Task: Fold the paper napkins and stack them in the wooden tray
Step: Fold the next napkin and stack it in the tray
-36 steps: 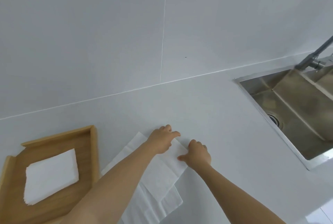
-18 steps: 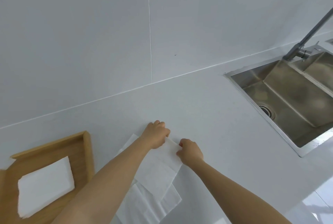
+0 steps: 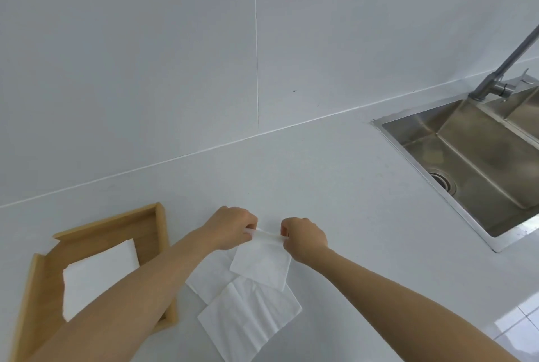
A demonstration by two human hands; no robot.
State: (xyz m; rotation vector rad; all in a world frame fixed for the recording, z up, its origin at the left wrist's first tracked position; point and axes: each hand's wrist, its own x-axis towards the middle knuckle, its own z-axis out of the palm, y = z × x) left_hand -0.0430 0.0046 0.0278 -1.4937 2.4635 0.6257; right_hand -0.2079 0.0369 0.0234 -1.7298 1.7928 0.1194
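A white folded napkin [image 3: 261,265] hangs from its top edge, lifted off the counter. My left hand [image 3: 230,226] pinches its left top corner and my right hand [image 3: 303,237] pinches its right top corner. Under it lie more flat white napkins [image 3: 248,318], overlapping on the white counter. The wooden tray [image 3: 162,233] sits at the lower left with a stack of folded napkins [image 3: 99,271] inside; my left forearm crosses over the tray's near right corner.
A steel sink [image 3: 478,169] is sunk into the counter at the right, with a grey faucet [image 3: 501,70] behind it. A white tiled wall rises behind the counter. The counter's front edge and a glossy floor show at the lower right.
Both hands have gone from pressing the napkin flat to pinching its far corners and lifting that edge up. The view has shifted, so the tray and the sink sit differently in the frame.
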